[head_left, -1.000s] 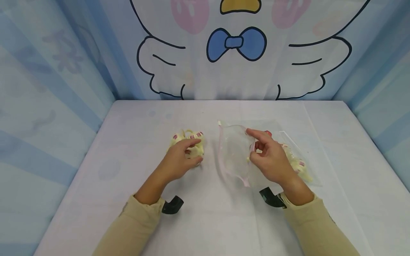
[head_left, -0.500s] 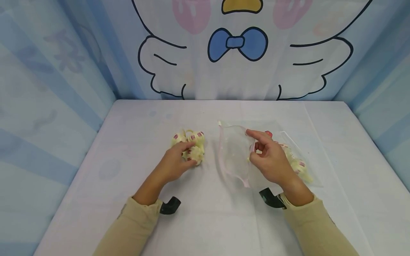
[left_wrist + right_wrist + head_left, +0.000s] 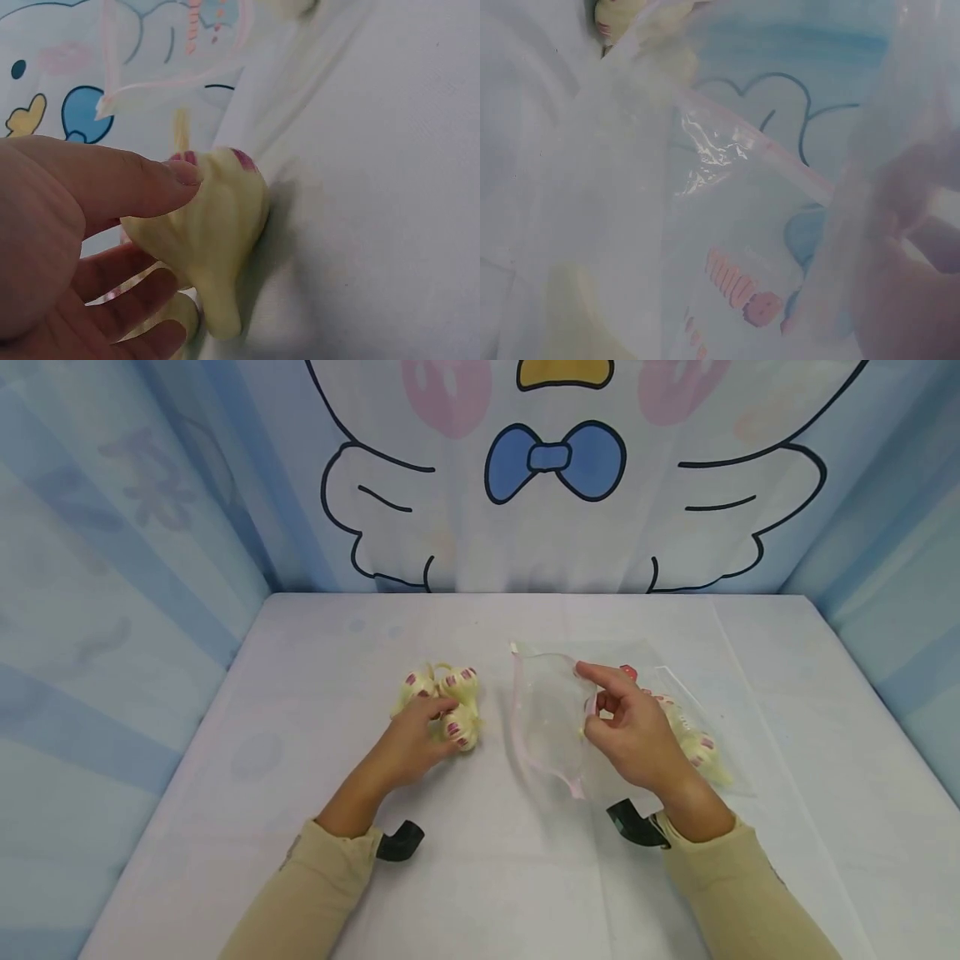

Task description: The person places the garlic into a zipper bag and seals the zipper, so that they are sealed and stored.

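My left hand (image 3: 408, 742) holds a cream garlic bulb (image 3: 462, 728) with purple marks between its thumb and fingers, low over the table. In the left wrist view the thumb lies across the top of this bulb, its stubby stem pointing down. More garlic bulbs (image 3: 457, 681) lie bunched just behind and beside the hand. To the right, a clear zip bag (image 3: 551, 718) with a pink-edged mouth lies with that mouth spread wide toward the left. My right hand (image 3: 636, 731) pinches one edge of the mouth. Inside the bag, partly behind the hand, are garlic bulbs (image 3: 701, 750).
A white cloth covers the table (image 3: 510, 877). Blue patterned curtains (image 3: 112, 610) stand at both sides, and a cartoon-printed cloth (image 3: 555, 543) hangs behind the far edge. Dark camera mounts (image 3: 401, 841) stick out from both sleeves.
My left hand has drawn back slightly to the left, uncovering more of the garlic, and the near bulb has turned a little. My right hand and the bag have stayed put.
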Available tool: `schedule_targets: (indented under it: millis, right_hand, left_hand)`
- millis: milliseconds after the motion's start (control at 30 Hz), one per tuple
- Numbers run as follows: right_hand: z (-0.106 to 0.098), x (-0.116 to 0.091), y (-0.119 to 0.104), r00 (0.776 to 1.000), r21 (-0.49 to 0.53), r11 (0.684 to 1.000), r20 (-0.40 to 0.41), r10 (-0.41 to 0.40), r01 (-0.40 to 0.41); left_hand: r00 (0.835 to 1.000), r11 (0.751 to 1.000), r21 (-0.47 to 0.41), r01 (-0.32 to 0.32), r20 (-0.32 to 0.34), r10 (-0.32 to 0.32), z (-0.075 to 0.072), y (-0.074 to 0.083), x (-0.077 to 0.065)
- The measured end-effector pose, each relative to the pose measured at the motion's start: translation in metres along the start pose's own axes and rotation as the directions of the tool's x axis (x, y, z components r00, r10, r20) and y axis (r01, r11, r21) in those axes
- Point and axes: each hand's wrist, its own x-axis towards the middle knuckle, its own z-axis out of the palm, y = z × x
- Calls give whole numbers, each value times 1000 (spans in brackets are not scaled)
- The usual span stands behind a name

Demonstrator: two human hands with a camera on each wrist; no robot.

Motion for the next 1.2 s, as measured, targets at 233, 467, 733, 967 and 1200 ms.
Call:
schedule_targets:
  millis: [233, 467, 733, 967, 1200]
  right_hand:
    - [-2, 0, -1, 1000, -34, 999, -7, 4, -4]
    - [0, 0, 0, 1000, -33, 999, -3, -1, 1]
    - [0, 1, -2, 1000, -46, 999, -10, 11, -12]
    - [-1, 1, -2, 1000, -60, 998, -6, 9, -9]
    - [0, 0, -2, 1000, -53, 998, -6, 16, -16]
  left_hand:
    - [1000, 999, -32, 19, 22, -19, 9, -5, 2]
    - [999, 999, -26, 37, 30, -36, 11, -7, 1]
    - [998, 999, -26, 19, 59, -17, 11, -2, -4]
    - [991, 991, -100, -90, 92, 99, 6, 9, -9]
    - [959, 953, -148, -266, 57, 277, 8, 27, -7]
